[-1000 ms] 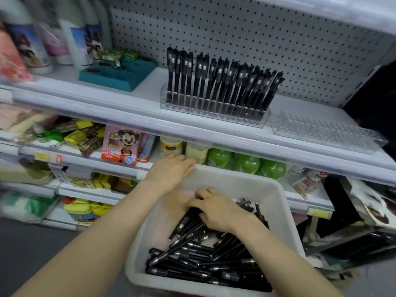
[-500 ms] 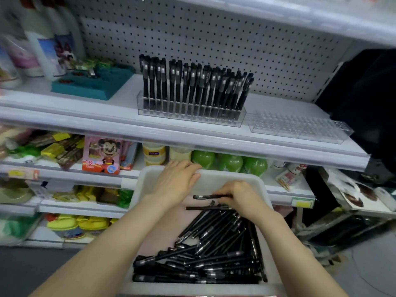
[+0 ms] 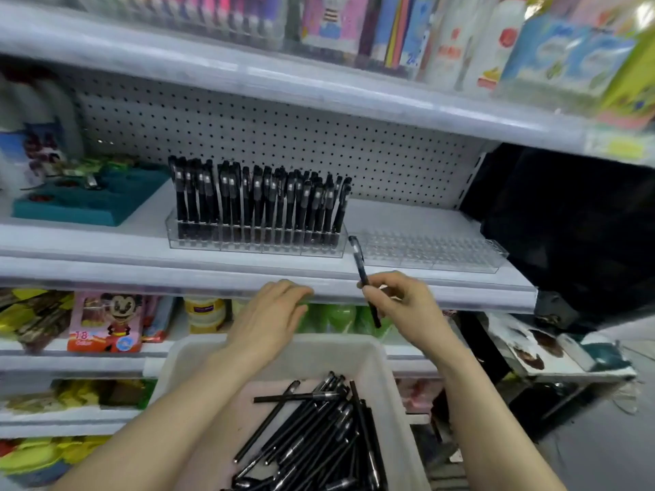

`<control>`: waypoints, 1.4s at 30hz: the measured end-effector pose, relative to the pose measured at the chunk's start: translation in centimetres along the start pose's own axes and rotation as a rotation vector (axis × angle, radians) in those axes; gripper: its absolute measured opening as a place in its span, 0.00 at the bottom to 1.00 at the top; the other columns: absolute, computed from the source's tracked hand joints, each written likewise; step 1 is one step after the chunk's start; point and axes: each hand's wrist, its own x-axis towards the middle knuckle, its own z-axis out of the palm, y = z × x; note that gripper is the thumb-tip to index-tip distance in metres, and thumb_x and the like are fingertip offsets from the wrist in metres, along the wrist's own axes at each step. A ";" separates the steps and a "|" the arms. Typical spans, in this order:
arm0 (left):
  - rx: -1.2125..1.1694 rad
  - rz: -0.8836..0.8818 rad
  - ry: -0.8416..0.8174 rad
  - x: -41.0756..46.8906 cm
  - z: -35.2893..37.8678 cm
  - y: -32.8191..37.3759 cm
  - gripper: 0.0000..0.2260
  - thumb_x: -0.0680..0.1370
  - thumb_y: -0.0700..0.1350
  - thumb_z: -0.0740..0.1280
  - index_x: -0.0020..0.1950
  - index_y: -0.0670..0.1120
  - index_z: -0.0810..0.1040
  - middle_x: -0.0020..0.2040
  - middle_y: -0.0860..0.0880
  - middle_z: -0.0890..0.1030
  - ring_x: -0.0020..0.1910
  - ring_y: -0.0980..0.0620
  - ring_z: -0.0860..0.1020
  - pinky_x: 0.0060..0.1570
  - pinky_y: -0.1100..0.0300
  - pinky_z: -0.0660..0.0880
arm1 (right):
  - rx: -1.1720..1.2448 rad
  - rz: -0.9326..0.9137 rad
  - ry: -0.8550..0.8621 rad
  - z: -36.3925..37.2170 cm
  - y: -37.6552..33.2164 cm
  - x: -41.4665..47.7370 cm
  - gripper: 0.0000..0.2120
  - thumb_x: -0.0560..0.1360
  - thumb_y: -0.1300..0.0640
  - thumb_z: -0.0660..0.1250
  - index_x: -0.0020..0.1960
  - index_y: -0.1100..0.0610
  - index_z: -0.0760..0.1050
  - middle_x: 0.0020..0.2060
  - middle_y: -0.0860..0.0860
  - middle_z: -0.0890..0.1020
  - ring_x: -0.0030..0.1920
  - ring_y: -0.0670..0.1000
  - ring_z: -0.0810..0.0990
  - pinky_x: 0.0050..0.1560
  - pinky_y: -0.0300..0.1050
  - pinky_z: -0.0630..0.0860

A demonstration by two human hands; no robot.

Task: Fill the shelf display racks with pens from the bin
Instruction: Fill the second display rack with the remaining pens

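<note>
Black pens [image 3: 319, 430] heaped in white bin [image 3: 336, 359], clear rack [image 3: 255, 244] packed with upright pens, single pen [image 3: 359, 260] tilted before second rack [image 3: 432, 249]

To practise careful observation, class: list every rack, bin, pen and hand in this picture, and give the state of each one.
Left rack: packed with upright pens.
Right rack: no pens in it.
Bin: holds loose pens, lying jumbled.
Pen: held tilted before the right rack.
Right hand: pinches the pen.
Left hand: open, holding nothing.

Black pens [image 3: 319, 437] in a white bin [image 3: 319, 359] — clear rack [image 3: 432, 251], teal tray [image 3: 88, 207], white pegboard [image 3: 283, 136] with black dots
</note>
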 end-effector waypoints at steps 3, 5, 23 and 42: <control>0.062 0.082 0.074 3.3 -0.3 1.7 0.18 0.81 0.46 0.62 0.71 0.50 0.71 0.66 0.53 0.73 0.64 0.53 0.70 0.65 0.57 0.70 | 0.115 -0.031 0.164 -2.5 -1.0 2.4 0.06 0.77 0.60 0.68 0.53 0.54 0.81 0.41 0.48 0.84 0.37 0.44 0.80 0.41 0.37 0.77; 0.140 0.116 0.100 5.7 -0.4 3.0 0.18 0.79 0.43 0.65 0.70 0.48 0.73 0.66 0.50 0.74 0.64 0.49 0.71 0.60 0.50 0.75 | 0.155 -0.052 0.258 -4.0 -1.6 4.1 0.07 0.77 0.61 0.68 0.54 0.55 0.79 0.42 0.52 0.83 0.38 0.48 0.81 0.41 0.39 0.79; 0.278 0.262 0.204 12.2 4.6 5.1 0.29 0.68 0.35 0.76 0.68 0.43 0.74 0.64 0.48 0.76 0.63 0.48 0.71 0.68 0.54 0.69 | -0.055 -0.124 0.272 -4.1 1.6 15.9 0.03 0.77 0.55 0.68 0.50 0.52 0.78 0.38 0.50 0.84 0.40 0.50 0.84 0.49 0.48 0.81; 0.325 0.239 0.292 12.4 4.9 3.9 0.21 0.72 0.35 0.72 0.64 0.42 0.77 0.61 0.47 0.78 0.63 0.45 0.72 0.71 0.48 0.65 | -0.249 -0.105 0.132 -1.8 3.6 15.5 0.06 0.76 0.52 0.69 0.49 0.54 0.80 0.40 0.46 0.82 0.42 0.48 0.79 0.44 0.39 0.72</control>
